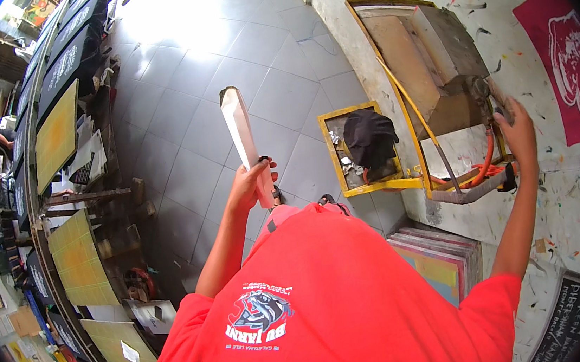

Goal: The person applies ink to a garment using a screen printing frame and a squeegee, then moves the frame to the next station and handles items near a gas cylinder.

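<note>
My left hand (255, 181) is closed around the lower part of a long pale flat bar (240, 126), held upright over the floor with its dark end pointing away from me. My right arm reaches out to the side, and my right hand (516, 130) is at the end of a brown metal box heater (451, 44), beside its dark fitting (480, 90). The fingers there are curled, and what lies between them is too small to name. An orange hose (487, 157) hangs below that fitting. The heater sits in a yellow metal frame (405, 98) against the wall.
A black cloth (370, 137) lies on a smaller yellow-framed tray (334, 166). Stacked printing screens (446, 256) lean on the wall by my right side. A long rack with yellow boards (79, 256) and dark shirts (69, 63) runs along the left. A maroon printed cloth (567, 60) hangs on the wall.
</note>
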The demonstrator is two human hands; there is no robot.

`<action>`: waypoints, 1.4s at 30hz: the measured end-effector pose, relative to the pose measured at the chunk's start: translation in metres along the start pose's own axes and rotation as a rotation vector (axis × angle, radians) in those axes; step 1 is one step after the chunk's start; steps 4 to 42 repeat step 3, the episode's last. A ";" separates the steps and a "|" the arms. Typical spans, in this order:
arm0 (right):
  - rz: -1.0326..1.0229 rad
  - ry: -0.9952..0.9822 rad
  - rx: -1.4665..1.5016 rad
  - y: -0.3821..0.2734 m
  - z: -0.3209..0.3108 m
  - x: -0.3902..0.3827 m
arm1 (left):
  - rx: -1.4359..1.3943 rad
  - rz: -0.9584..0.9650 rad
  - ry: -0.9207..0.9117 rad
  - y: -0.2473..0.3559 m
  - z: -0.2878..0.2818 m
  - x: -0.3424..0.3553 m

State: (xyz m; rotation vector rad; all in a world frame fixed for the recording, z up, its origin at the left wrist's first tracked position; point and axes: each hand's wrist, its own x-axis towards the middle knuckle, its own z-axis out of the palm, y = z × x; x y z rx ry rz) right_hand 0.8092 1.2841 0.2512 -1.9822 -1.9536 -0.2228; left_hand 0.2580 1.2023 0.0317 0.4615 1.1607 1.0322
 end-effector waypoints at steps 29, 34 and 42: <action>0.059 0.094 0.119 -0.059 -0.037 -0.013 | -0.104 0.039 -0.040 0.008 0.002 -0.001; 0.059 0.094 0.119 -0.059 -0.037 -0.013 | -0.104 0.039 -0.040 0.008 0.002 -0.001; 0.059 0.094 0.119 -0.059 -0.037 -0.013 | -0.104 0.039 -0.040 0.008 0.002 -0.001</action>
